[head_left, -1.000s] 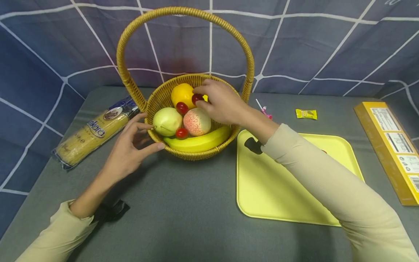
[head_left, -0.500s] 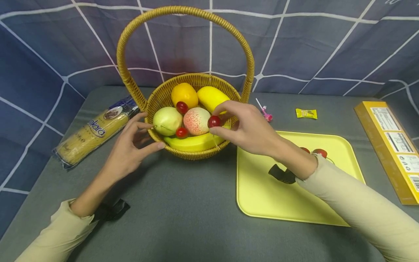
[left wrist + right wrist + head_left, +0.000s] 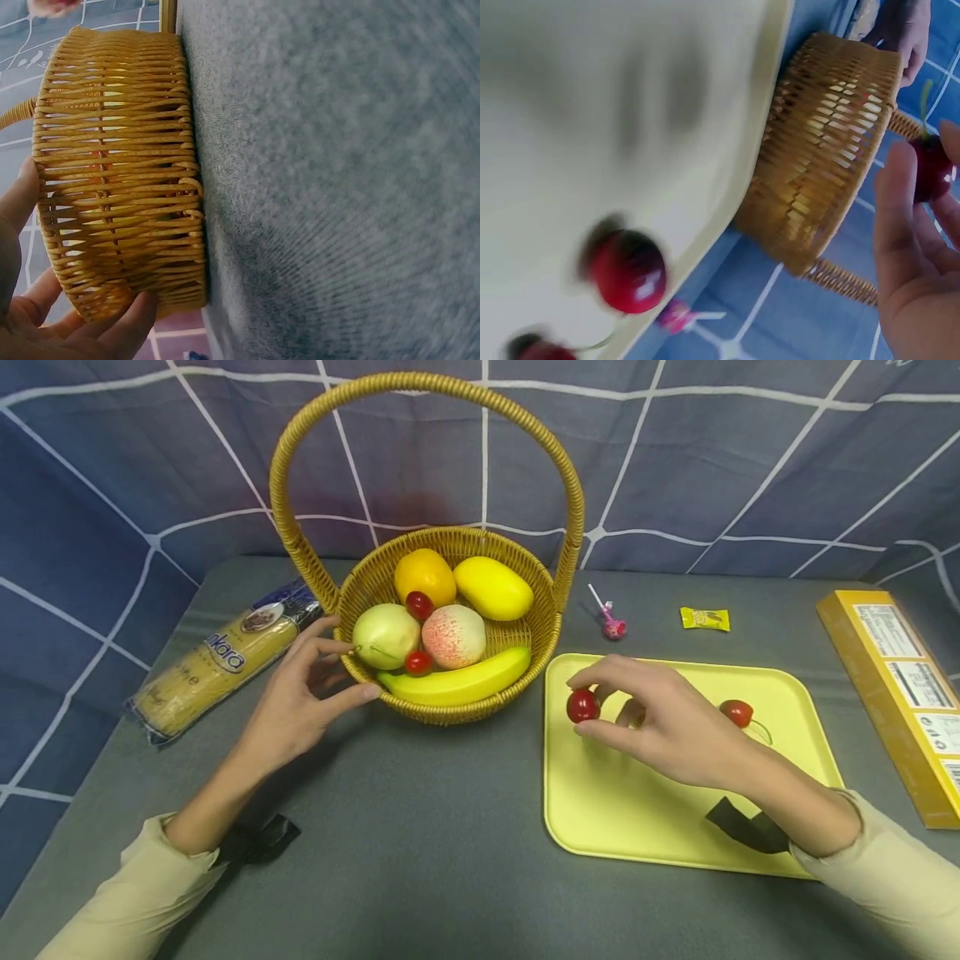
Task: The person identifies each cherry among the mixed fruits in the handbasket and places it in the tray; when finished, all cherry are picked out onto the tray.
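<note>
My left hand [image 3: 303, 697] holds the wicker basket [image 3: 545, 647] at its left side, thumb and fingers on the woven wall [image 3: 120, 172]. Inside lie an orange [image 3: 425, 578], a mango [image 3: 493, 588], a peach [image 3: 453, 637], a green pear-like fruit [image 3: 387, 635], a banana [image 3: 465, 683] and two cherries, one dark [image 3: 419, 605], one brighter [image 3: 418, 662]. Above the yellow tray [image 3: 600, 818], my right hand [image 3: 667, 722] pinches a dark red cherry [image 3: 582, 705] between thumb and fingers; its stem shows in the right wrist view. Another cherry [image 3: 737, 712] lies on the tray; a second [image 3: 628, 271] is hidden from the head view.
A pack of spaghetti [image 3: 217, 664] lies left of the basket. Behind the tray are a pink lollipop [image 3: 612, 626] and a yellow wrapped candy [image 3: 705, 618]. A long yellow box [image 3: 888, 702] stands at the right. Tiled-pattern cloth [image 3: 697, 468] hangs behind.
My right hand has moved from inside the basket rightward and out over the tray, carrying the dark red cherry. The mango has come into full view. My left hand stays at the basket.
</note>
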Tool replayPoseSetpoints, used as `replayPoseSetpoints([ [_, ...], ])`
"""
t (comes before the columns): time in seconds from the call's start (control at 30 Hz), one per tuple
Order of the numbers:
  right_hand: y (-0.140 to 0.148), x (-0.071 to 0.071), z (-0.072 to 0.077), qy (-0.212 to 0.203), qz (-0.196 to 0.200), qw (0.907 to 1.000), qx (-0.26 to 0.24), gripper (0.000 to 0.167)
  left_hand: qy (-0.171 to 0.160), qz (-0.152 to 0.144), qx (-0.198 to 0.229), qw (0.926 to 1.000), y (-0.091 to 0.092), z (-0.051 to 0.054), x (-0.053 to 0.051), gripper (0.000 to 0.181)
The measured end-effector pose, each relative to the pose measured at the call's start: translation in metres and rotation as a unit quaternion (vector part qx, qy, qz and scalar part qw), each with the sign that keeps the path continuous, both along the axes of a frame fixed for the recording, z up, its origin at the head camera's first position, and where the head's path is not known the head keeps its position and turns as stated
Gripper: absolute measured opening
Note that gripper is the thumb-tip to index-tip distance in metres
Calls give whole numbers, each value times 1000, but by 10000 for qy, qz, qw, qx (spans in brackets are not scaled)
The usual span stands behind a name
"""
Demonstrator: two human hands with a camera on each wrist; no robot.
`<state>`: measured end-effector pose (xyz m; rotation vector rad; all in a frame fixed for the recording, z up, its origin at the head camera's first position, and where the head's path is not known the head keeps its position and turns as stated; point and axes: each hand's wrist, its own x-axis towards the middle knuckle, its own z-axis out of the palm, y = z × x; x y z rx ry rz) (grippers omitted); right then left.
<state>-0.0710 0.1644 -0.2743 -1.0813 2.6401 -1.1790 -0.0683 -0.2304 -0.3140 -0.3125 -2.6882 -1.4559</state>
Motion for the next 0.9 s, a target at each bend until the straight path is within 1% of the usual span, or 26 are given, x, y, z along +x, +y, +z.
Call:
replayPoseSetpoints([
  [0.13,21,8,-9,-49,-135,9993,356,35,-9,37,-49,10000,0,0,0,48],
  [0.33,47,16,-25,-168,-257,9983,501,36,-22,45,-39,10000,0,0,1,48],
  [0.5,63,22,-36,-41,-520,9954,806,33,18,-3,43,10000,1,0,-1,48],
  [0.63,71,26,-43,79,-619,9929,1017,34,24,-45,66,10000,0,0,-1,49],
  [0.8,72,25,-48,460,-525,9889,1309,44,18,-67,57,10000,0,0,-1,49],
  [0.9,69,24,-49,512,-475,9867,1466,46,16,-58,51,10000,0,1,0,49],
])
